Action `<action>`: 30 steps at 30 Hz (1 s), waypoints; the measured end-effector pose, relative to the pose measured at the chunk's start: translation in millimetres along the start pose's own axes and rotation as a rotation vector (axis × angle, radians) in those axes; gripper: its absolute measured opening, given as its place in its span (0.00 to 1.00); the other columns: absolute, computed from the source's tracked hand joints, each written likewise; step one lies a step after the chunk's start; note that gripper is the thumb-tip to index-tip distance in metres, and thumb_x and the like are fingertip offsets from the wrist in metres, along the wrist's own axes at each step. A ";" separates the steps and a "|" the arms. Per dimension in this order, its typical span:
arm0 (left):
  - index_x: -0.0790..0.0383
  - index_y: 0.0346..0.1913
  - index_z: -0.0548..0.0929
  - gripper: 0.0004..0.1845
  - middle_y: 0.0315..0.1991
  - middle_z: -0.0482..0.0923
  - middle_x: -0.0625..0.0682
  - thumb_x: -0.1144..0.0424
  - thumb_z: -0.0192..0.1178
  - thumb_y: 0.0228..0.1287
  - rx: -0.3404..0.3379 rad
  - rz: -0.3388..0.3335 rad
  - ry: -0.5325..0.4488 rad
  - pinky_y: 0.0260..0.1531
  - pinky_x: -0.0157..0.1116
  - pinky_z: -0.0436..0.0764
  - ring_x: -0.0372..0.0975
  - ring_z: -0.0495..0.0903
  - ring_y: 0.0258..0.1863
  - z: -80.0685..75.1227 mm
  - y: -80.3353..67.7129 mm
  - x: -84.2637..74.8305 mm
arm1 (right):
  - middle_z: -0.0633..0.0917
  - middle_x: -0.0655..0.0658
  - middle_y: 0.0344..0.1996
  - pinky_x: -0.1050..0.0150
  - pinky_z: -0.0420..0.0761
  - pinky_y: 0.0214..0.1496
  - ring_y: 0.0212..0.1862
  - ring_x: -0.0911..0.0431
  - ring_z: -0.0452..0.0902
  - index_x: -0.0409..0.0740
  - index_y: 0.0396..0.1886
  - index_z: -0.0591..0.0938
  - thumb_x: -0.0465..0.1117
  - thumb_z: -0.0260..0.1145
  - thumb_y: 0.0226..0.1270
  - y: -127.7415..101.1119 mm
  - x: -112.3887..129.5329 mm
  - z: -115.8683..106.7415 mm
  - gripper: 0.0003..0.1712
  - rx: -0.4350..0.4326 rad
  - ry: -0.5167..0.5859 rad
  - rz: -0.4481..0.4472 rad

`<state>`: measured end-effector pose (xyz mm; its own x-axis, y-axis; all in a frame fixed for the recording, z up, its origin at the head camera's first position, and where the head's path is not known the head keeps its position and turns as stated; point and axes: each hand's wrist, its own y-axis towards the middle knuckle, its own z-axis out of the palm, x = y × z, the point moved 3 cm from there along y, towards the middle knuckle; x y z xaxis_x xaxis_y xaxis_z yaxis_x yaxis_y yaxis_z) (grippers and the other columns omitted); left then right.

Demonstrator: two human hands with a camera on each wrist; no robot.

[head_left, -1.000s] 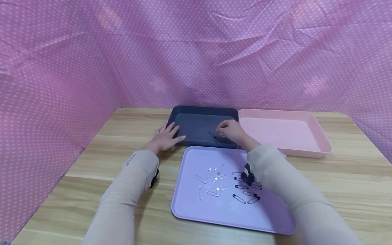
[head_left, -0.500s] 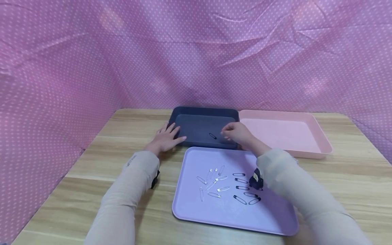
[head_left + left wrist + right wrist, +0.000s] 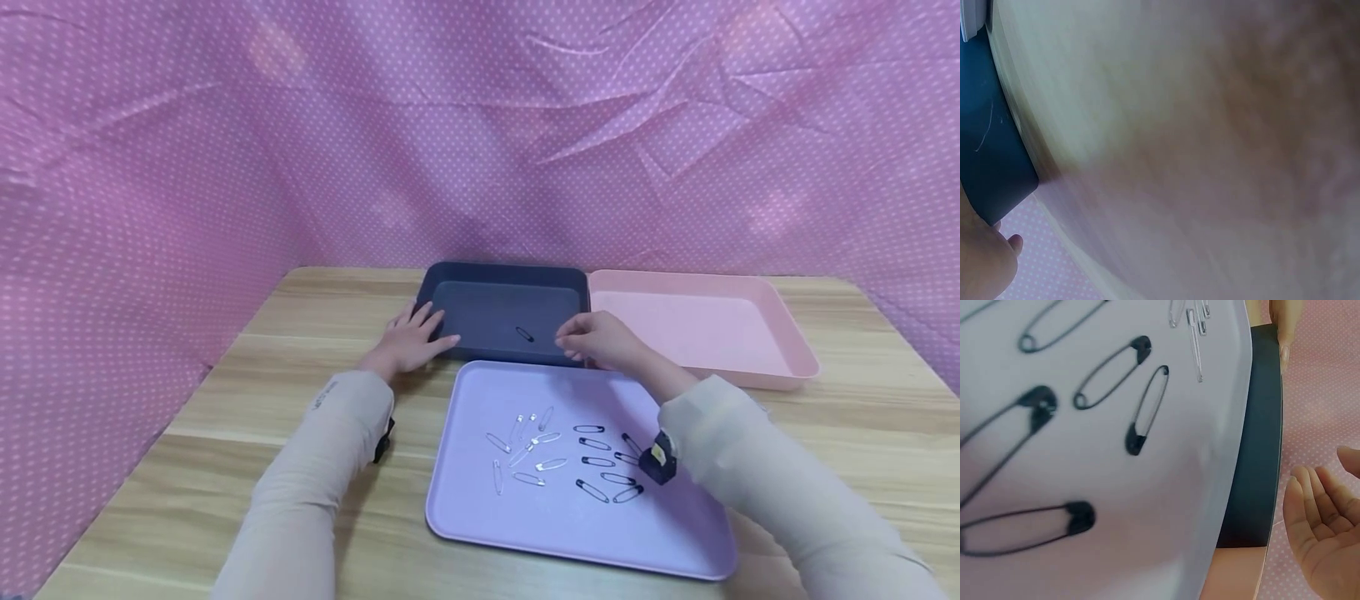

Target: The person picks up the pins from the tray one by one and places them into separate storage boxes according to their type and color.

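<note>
As the left hand spreads at the dark tray and the empty right hand curves loosely, a black pin lies inside, near right: likely light, stiff, best pinched mid-length.

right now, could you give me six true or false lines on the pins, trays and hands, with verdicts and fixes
1. A black pin lies in the dark tray. True.
2. The silver pins lie in the pink tray. False: the silver pins lie on the purple tray.
3. The left hand is at the dark tray's left side. True.
4. The right hand grips a pin. False: the right hand shows no pin in its grasp.
5. In the head view, the pink tray is right of the dark tray. True.
6. On the purple tray, the black pins are left of the silver ones in the head view. False: the black pins are on the right.
</note>
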<state>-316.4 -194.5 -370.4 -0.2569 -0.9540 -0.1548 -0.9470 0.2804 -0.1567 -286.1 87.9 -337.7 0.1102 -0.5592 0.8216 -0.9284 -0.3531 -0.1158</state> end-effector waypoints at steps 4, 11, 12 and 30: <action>0.56 0.66 0.49 0.42 0.67 0.39 0.56 0.31 0.28 0.56 0.001 0.002 -0.009 0.58 0.51 0.40 0.52 0.31 0.63 0.6 -0.6 0.3 | 0.79 0.40 0.35 0.60 0.75 0.40 0.36 0.53 0.74 0.34 0.41 0.76 0.41 0.58 0.59 -8.3 -1.5 -1.4 0.15 0.021 0.018 -0.001; 0.56 0.66 0.50 0.41 0.67 0.39 0.56 0.32 0.29 0.56 0.001 0.007 -0.020 0.58 0.52 0.41 0.52 0.30 0.63 -0.7 -2.4 -1.1 | 0.79 0.40 0.35 0.61 0.74 0.42 0.36 0.53 0.74 0.33 0.41 0.76 0.40 0.58 0.59 -21.4 -5.2 -5.7 0.15 0.025 0.005 -0.027; 0.57 0.66 0.50 0.41 0.67 0.39 0.56 0.32 0.29 0.57 0.001 0.007 -0.020 0.58 0.52 0.41 0.52 0.30 0.63 -1.0 -2.7 -1.2 | 0.79 0.40 0.35 0.60 0.74 0.42 0.36 0.53 0.74 0.33 0.41 0.76 0.40 0.58 0.59 -23.4 -5.9 -6.4 0.15 0.025 0.003 -0.032; 0.57 0.66 0.49 0.41 0.67 0.39 0.56 0.32 0.29 0.57 0.005 0.008 -0.012 0.57 0.52 0.41 0.51 0.30 0.64 -0.5 -0.8 0.3 | 0.79 0.39 0.35 0.61 0.73 0.40 0.35 0.53 0.73 0.30 0.40 0.76 0.41 0.59 0.57 -58.8 -28.7 -18.7 0.17 0.094 0.030 -0.025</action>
<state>-315.9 -195.1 -369.9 -0.2625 -0.9502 -0.1679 -0.9438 0.2891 -0.1601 -241.3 138.7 -344.1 0.1207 -0.5273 0.8411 -0.8878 -0.4365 -0.1462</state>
